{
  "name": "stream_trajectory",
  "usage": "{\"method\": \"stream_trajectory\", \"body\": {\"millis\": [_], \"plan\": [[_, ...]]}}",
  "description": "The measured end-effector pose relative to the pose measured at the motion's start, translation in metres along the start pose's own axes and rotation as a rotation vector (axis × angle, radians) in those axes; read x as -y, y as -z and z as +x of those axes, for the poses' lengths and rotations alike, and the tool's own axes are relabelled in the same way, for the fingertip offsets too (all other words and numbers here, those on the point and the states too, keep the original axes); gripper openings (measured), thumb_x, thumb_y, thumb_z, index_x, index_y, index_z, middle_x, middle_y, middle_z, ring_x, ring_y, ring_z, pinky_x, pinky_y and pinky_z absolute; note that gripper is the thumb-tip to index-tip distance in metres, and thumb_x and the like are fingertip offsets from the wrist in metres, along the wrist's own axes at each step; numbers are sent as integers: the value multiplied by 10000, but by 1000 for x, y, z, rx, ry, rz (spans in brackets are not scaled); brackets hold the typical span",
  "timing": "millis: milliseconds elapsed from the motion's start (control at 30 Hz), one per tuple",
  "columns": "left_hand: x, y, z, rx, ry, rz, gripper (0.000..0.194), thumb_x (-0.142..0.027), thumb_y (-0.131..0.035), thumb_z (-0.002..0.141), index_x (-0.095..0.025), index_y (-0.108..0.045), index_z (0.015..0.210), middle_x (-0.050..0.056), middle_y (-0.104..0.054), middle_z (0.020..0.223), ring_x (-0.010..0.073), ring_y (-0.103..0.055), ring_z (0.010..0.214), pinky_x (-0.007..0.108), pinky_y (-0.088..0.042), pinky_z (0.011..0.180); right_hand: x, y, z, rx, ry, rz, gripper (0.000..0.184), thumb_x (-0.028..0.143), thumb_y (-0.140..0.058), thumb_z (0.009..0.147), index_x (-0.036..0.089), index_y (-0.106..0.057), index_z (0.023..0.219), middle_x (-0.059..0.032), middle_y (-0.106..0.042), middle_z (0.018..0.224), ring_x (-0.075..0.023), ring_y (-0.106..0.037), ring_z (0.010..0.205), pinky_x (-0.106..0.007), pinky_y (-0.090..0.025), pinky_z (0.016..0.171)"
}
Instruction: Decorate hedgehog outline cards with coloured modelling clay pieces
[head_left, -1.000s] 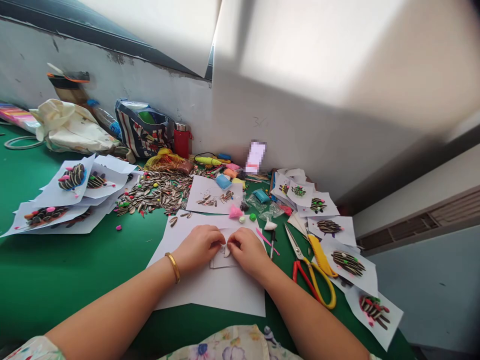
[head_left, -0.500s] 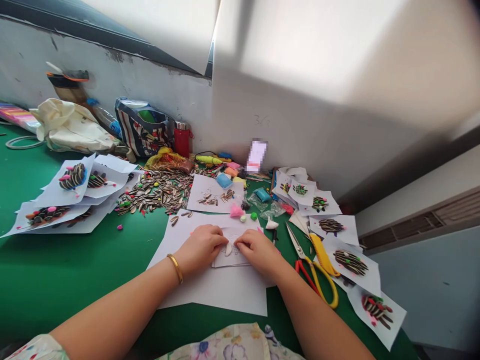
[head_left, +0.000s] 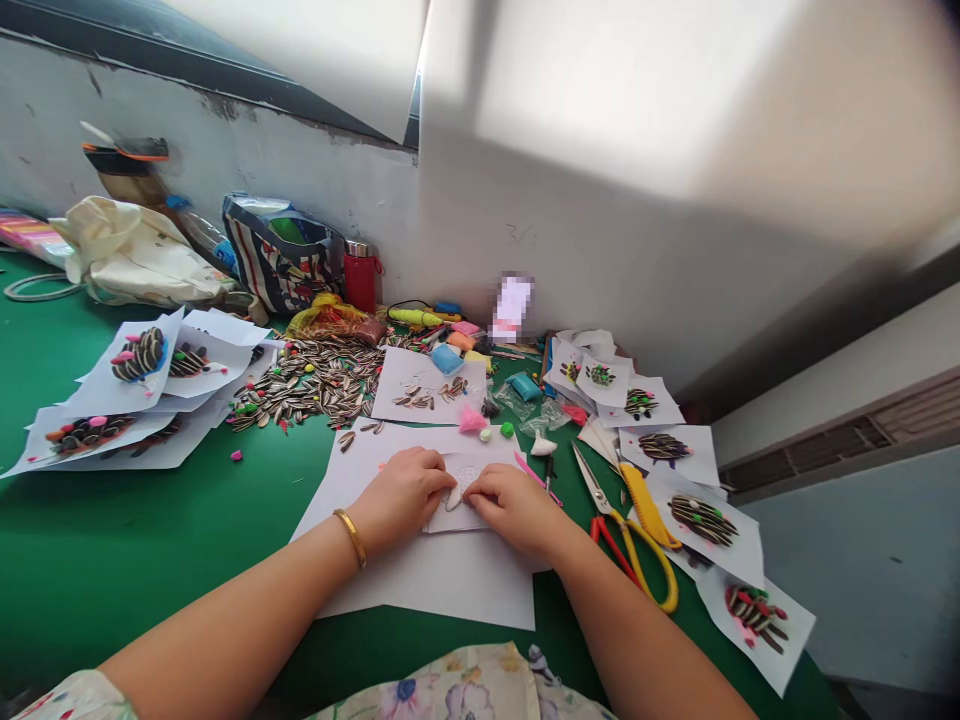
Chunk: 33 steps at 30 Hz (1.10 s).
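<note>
We find the small paper slip (head_left: 466, 500) on a larger white sheet (head_left: 420, 580) on the green bench (head_left: 150, 570), between both hands. The slip is light and limp, so we take it by its edges and keep it flat. The left grip (head_left: 401, 497) is narrow, its fingertips beside a pale oval piece (head_left: 453, 498), which looks fragile; we cannot tell whether they hold it. The right grip (head_left: 514, 510) bears down on the slip, but we cannot tell whether it pinches. Beyond it lie red-and-yellow scissors (head_left: 609, 522); ahead lies a loose heap of sunflower seeds (head_left: 315, 385).
</note>
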<state>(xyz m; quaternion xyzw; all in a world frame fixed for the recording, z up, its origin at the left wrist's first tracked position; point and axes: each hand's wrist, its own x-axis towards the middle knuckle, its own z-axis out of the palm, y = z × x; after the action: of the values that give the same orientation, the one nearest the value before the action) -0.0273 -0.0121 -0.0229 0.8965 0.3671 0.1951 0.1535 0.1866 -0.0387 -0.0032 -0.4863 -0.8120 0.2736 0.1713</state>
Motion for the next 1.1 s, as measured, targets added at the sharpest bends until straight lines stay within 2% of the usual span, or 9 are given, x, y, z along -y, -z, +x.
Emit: {"method": "stream_trajectory", "body": {"millis": [133, 267, 633, 833, 1100], "plan": [[0, -1, 0, -10, -6, 15, 230, -176, -546, 888, -240, -756, 956, 71, -667, 901, 220, -581, 871, 360, -427, 792, -2, 1, 0, -34, -4, -22, 246, 214, -537, 924, 245, -757, 1030, -54, -694, 944, -187, -613, 921, -301, -459, 838], [0, -2, 1, -21, -10, 24, 222, -192, -543, 893, -233, -755, 944, 73, -665, 885, 220, -584, 865, 355, -424, 780, -4, -2, -2, -44, 32, -58, 293, 228, -529, 933, 292, -719, 1147, -58, -680, 993, -200, -593, 972, -314, -456, 862], [-1, 1, 0, -17, 1, -9, 205, -180, -550, 885, -219, -751, 877, 72, -683, 885, 218, -592, 867, 348, -437, 792, -4, -10, -2, -41, 36, -143, 280, 210, -517, 936, 278, -733, 1100, -59, -656, 938, -199, -575, 928, -307, -437, 834], [2, 6, -1, 21, -83, -18, 318, -59, -577, 779, -271, -766, 921, 43, -695, 910, 200, -602, 855, 336, -424, 796, -3, -7, -1, -22, 21, -105, 291, 181, -510, 925, 274, -732, 1088, -52, -664, 926, -195, -585, 926, -295, -441, 822], [1, 7, -1, 52, -78, 16, 308, -65, -575, 788, -280, -767, 895, 33, -695, 920, 198, -588, 854, 347, -407, 815, -2, -9, -1, -19, 33, -131, 353, 149, -508, 904, 296, -701, 1161, -49, -651, 928, -193, -578, 927, -291, -425, 820]]}}
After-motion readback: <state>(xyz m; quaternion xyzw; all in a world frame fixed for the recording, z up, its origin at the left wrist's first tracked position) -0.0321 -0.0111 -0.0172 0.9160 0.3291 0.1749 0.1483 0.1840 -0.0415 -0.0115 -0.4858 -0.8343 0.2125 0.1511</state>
